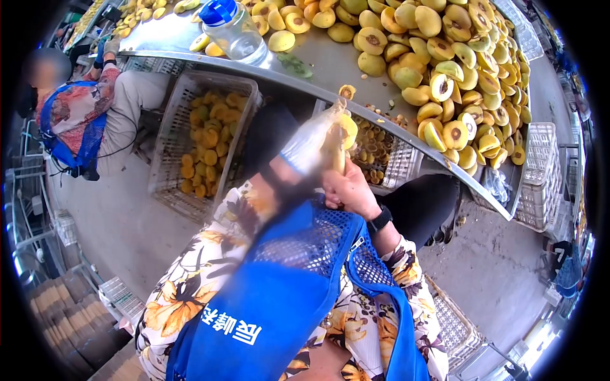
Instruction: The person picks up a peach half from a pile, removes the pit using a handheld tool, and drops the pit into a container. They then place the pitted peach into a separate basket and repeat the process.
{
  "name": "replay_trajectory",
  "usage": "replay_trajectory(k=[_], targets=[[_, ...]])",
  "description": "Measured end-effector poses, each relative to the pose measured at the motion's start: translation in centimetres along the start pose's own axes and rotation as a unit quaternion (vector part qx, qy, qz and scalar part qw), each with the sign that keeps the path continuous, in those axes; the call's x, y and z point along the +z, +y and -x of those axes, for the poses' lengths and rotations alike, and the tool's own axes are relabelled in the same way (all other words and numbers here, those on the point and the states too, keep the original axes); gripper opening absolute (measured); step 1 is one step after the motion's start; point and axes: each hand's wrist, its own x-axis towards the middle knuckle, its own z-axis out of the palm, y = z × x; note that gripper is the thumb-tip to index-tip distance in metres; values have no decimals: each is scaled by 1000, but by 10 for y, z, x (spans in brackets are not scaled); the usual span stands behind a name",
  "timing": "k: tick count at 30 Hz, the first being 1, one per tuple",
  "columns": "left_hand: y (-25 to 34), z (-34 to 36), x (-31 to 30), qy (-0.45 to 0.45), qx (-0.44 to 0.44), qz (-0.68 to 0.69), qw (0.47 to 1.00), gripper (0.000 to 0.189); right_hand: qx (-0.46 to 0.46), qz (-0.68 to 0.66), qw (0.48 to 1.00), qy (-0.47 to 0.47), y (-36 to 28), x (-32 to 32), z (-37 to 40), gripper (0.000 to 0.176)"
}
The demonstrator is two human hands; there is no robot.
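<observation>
My left hand (316,141), in a white glove stained yellow at the fingertips, is closed around a yellow peach half (348,131). Just below it, my right hand (351,188) is bare with a dark watch on the wrist. Its fingers are curled close against the left hand, and what they grip is hidden. Another small peach piece (347,92) shows at the table edge beyond my left fingertips. Beneath my hands, a white crate (401,166) contains brown pits and scraps. A large heap of halved peaches (473,76) covers the right part of the metal table (330,57).
A lidded clear jar (238,38) stands on the table. At left, a white crate (166,136) of peach halves sits on the floor near a seated co-worker (82,114). Stacked white crates (537,178) stand at right. Green leaf bits (294,65) lie near the jar.
</observation>
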Motion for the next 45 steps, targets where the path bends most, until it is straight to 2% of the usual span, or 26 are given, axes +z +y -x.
replay_trajectory(k=[2, 3, 5, 6, 7, 10, 11, 13, 15, 20, 23, 26, 28, 30, 31, 32, 33, 34, 35, 37, 38, 39, 40, 42, 43, 45], targets=[[-6, -3, -7, -1, -4, 2, 1000, 36, -5, 102, 992, 71, 3, 7, -1, 19], [-9, -4, -9, -9, 1, 15, 1000, 36, -49, 223, 970, 87, 6, 4, -5, 23], [-7, -3, 1, -26, 6, 40, 999, 36, -166, 368, 903, 150, 22, -2, -12, 29], [-7, -4, 3, -6, 10, 29, 1000, 35, -222, 436, 853, 181, 26, -4, -14, 31], [-6, -5, 5, 15, 15, 18, 1000, 34, -182, 434, 864, 180, 17, 2, -9, 42], [2, 0, 18, 78, 51, -98, 991, 31, -211, 360, 895, 156, 22, -1, -16, 31], [5, 2, 22, 100, 67, -151, 981, 29, -144, 283, 940, 122, 11, 6, -8, 26], [-3, -1, 7, 31, 255, -333, 907, 28, -3, 118, 992, 48, -15, 21, 13, 17], [-7, -4, -4, -7, 295, -387, 874, 29, 17, 29, 999, -8, -19, 21, 17, 12], [-2, -2, 0, -32, 74, -146, 986, 35, 49, -90, 989, -105, -17, 12, 15, 13], [12, 6, 11, -32, -54, -97, 993, 42, 35, -119, 982, -142, -9, 6, 11, 13], [7, -7, 4, -133, -56, -2, 990, 49, -16, -151, 971, -183, -5, 0, 6, 13], [-42, -46, -34, 63, 88, -4, 994, 49, -81, -179, 954, -225, -5, 0, 6, 13], [-42, -45, -35, 159, 149, -38, 975, 49, -118, -210, 944, -223, -10, -9, 8, 14], [-16, -13, -12, 160, 136, -73, 975, 50, -119, -171, 967, -150, -12, -12, 12, 13], [3, -6, -3, 192, 59, -51, 978, 54, -117, -131, 982, -75, -13, -12, 13, 12], [21, 0, 7, 223, -18, -23, 974, 61, -112, -3, 993, 29, -13, -10, 11, 11], [17, -5, -13, 197, -13, -4, 980, 59, -153, 171, 961, 153, -2, -14, -1, 12], [9, -6, -22, 134, 96, -101, 981, 59, -199, 250, 928, 193, 7, -22, -10, 15], [1, -6, -28, 105, 161, -160, 968, 59, -322, 391, 834, 221, 13, -31, -15, 20], [7, -1, -16, 142, 115, -124, 975, 59, -395, 450, 773, 210, 2, -20, -8, 23], [9, 3, -8, 179, 69, -88, 977, 58, -392, 475, 754, 228, -6, -12, -5, 26], [8, 5, -3, 179, 76, -100, 976, 58, -389, 500, 734, 245, -14, -4, -1, 29], [4, 8, 3, 179, 89, -121, 972, 58, -235, 481, 777, 332, -24, 5, 0, 34], [4, 8, 2, 123, 134, -191, 965, 55, -259, 465, 776, 338, -28, 8, 1, 36], [4, 13, 3, 112, 65, -194, 973, 52, -279, 461, 774, 331, -31, 15, -2, 36]])
